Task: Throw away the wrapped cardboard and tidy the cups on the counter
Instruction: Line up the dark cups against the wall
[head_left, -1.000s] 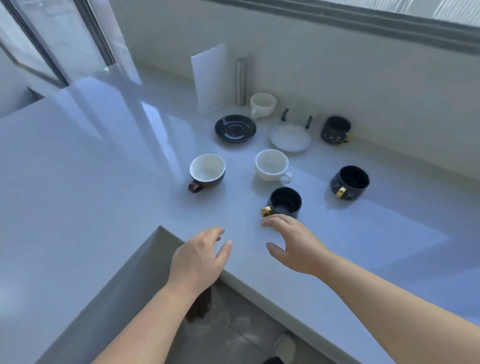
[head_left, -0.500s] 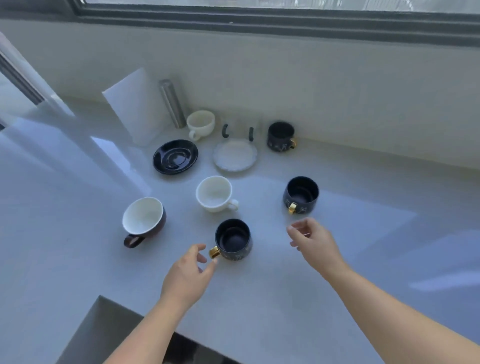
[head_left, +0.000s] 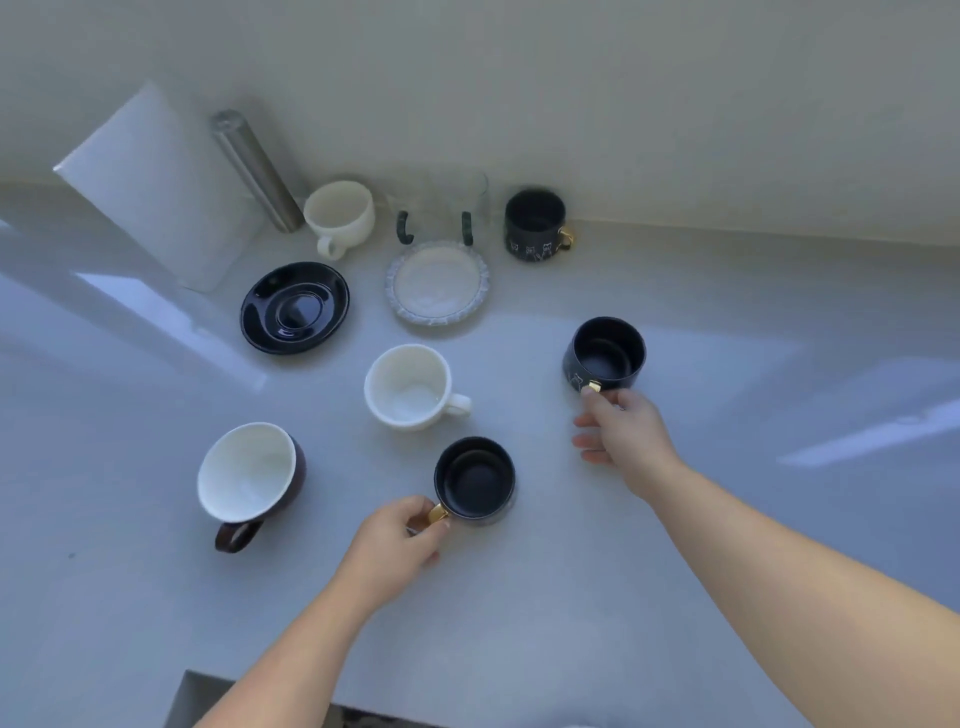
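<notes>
Several cups stand on the pale counter (head_left: 727, 519). My left hand (head_left: 395, 545) pinches the gold handle of the near black cup (head_left: 475, 478). My right hand (head_left: 621, 431) grips the gold handle of the right black cup (head_left: 605, 353). Both cups rest on the counter. Between them stands a white cup (head_left: 408, 387). A brown cup with a white inside (head_left: 247, 478) leans at the left. Against the wall are a cream cup (head_left: 340, 213) and a third black cup (head_left: 535, 221). No wrapped cardboard is in view.
A black saucer (head_left: 294, 306) and a clear glass saucer (head_left: 437, 283) lie behind the cups. Two clear glass mugs (head_left: 441, 208), a steel cylinder (head_left: 254, 169) and a white board (head_left: 156, 182) stand by the wall. The counter's inner edge (head_left: 218, 680) is near my arms.
Both hands have reached forward and closed on the gold handles of the two black cups. The view has tilted further down over the counter.
</notes>
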